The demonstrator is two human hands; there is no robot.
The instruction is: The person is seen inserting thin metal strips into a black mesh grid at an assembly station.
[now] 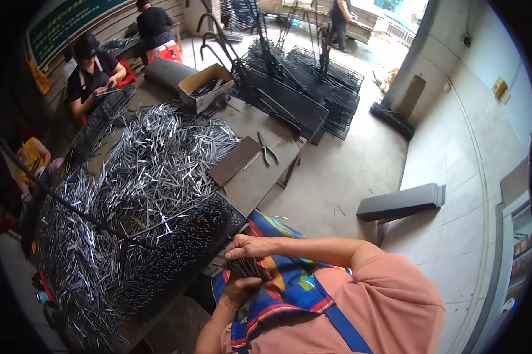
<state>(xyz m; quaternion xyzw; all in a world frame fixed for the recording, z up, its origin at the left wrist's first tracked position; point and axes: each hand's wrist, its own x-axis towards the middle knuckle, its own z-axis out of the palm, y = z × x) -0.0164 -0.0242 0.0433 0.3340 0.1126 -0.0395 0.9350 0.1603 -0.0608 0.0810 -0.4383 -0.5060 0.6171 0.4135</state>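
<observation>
Across the left of the worktable [253,187], as I view it from the room, lies a loose heap of bright metal strips [151,156], pointing every way. Rightward, along the near edge, a dark tray [235,223] with a perforated end is crowded with slender pieces [171,253], their ends showing. Just beyond its right corner, above the striped apron [298,295], is the bundle [243,268]: thin, dark strips packed roughly parallel, too close to count. It is held between 2 hands, the left hand [243,289] below, the right hand [248,246] across its upper end; neither is spread wide. The step appears to be gathering and evening the strips; the next move would call for a firm, level grip, so that none slips. Farther right, on the table, pliers [263,147] lie with handles parted.
</observation>
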